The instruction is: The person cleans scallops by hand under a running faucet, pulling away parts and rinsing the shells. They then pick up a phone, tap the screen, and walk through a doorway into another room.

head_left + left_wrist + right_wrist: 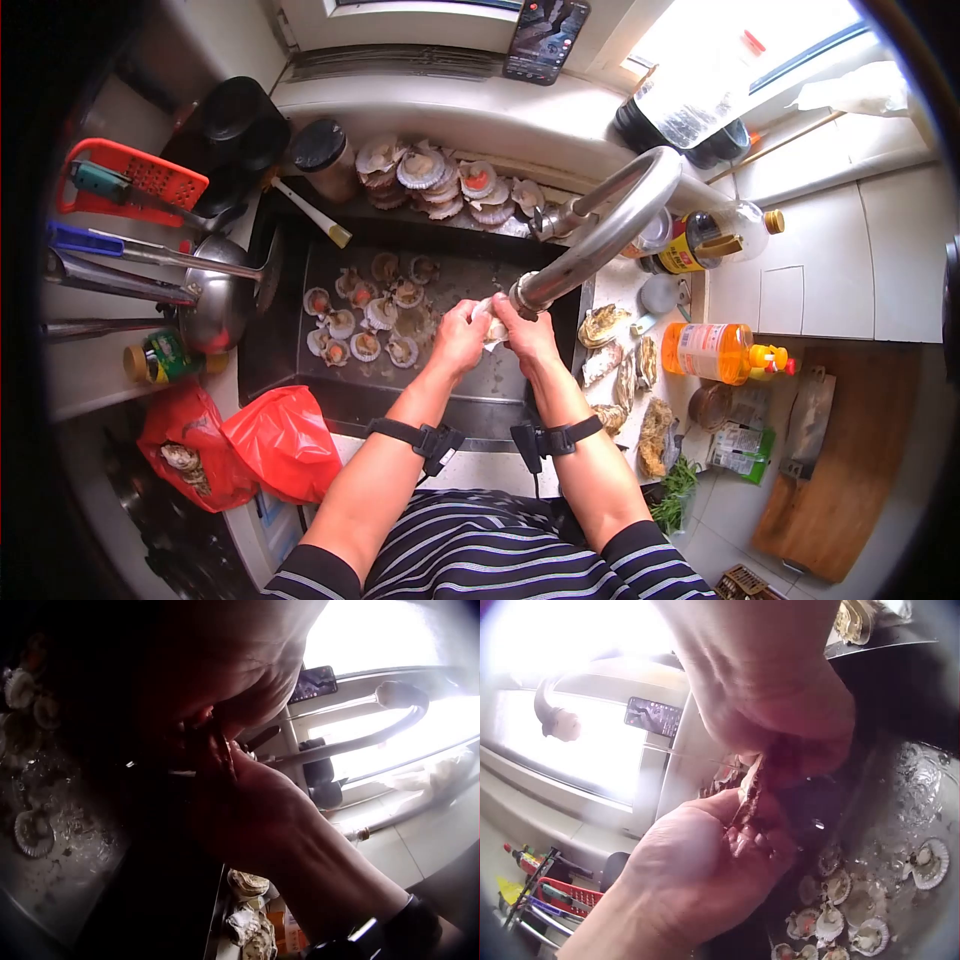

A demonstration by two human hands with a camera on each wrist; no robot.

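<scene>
My left hand [459, 337] and my right hand [527, 332] grasp one scallop shell [493, 326] between them, fingers and thumbs pinching it from both sides; how the hidden fingertips lie, I cannot tell. The shell is just under the mouth of the tap [590, 258], above the sink [488, 395], nearer its right edge than its left. A thin stream of water runs down towards it.

I judge this to be the rinsing step. Opened scallops [380, 312] lie on the sink's floor, towards its left edge, while stacked scallops [430, 172] stand on the bench beyond the far edge. A brush [313, 213] leans across the far left corner, and oysters [603, 326] rest on the bench beside the right edge.

The next move probably calls for turning the shell under the stream, keeping a light pinch so the meat stays attached.
</scene>
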